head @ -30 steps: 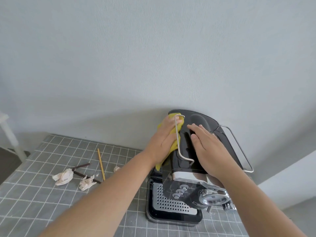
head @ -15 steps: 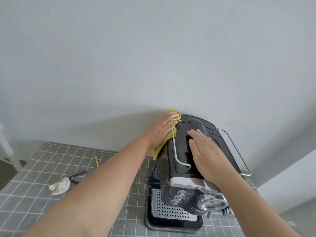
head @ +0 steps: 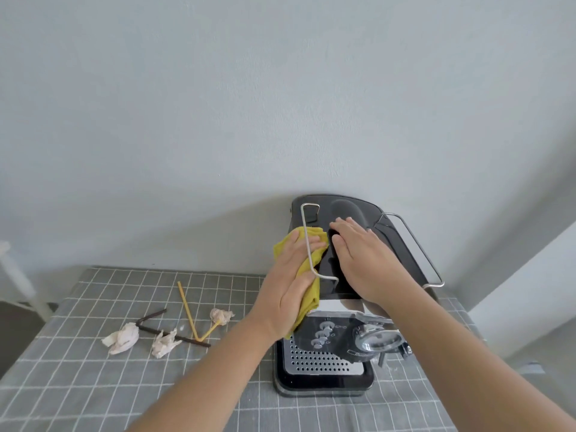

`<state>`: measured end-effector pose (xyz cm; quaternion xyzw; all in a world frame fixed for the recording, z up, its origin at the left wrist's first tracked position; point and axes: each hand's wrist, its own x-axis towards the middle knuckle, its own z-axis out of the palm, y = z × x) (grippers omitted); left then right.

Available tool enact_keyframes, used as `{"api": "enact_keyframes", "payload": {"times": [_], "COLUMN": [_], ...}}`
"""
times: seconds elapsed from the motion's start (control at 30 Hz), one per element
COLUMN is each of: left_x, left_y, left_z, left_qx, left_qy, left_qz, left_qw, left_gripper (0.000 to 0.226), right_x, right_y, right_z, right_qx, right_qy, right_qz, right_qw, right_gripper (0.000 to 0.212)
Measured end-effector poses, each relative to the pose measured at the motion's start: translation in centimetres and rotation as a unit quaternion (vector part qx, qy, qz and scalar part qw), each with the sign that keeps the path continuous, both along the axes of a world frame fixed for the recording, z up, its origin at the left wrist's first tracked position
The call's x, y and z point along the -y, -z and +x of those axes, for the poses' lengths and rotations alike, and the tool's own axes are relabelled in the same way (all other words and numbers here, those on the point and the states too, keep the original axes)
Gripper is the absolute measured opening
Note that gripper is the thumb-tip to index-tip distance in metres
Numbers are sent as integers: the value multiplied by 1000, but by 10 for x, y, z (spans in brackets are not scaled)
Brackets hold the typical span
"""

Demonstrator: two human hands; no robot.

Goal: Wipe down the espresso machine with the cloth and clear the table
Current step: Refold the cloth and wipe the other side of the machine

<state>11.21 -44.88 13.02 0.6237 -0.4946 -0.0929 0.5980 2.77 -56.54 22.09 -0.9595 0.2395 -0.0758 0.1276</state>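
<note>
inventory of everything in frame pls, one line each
espresso machine: 1, black and silver, right side of the table against the wall
wire rails: 2, silver, on the machine's top, left and right edges
cloth: 1, yellow, on the machine's upper left side under the left hand
crumpled tissues: 3, whitish, on the table left of the machine
bent straw: 1, yellow, among the tissues
bent stick or straw: 1, dark brown, among the tissues
tablecloth: 1, grey with white grid, covers the table
wall: 1, pale grey, behind
post: 1, white, far left, blurred
left hand: 1, presses the cloth flat
right hand: 1, flat on the machine's top
</note>
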Motion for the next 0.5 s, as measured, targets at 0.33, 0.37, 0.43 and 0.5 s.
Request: {"api": "enact_keyframes", "payload": {"times": [0.33,0.37,0.43,0.5], "left_x": [40,43,35,14], "left_y": [-22,-22,-17,-4], "left_z": [36,37,22,-10], "left_qx": [-172,-182,-217,-249], "left_qy": [-20,-19,-8,1], "left_qz": [51,49,29,-12], "left_qw": [984,982,976,969], "left_gripper": [49,52,57,57], "right_x": [-3,-4,-5,-6], "right_y": [-6,-6,-7,-7], "right_z": [-1,-1,-2,-3], "right_qx": [-8,-10,-13,-21], "right_qy": [-6,-4,-4,-8], "right_qz": [-18,-23,-31,-38], "right_qw": [1000,1000,999,999], "right_gripper": [41,40,41,41]}}
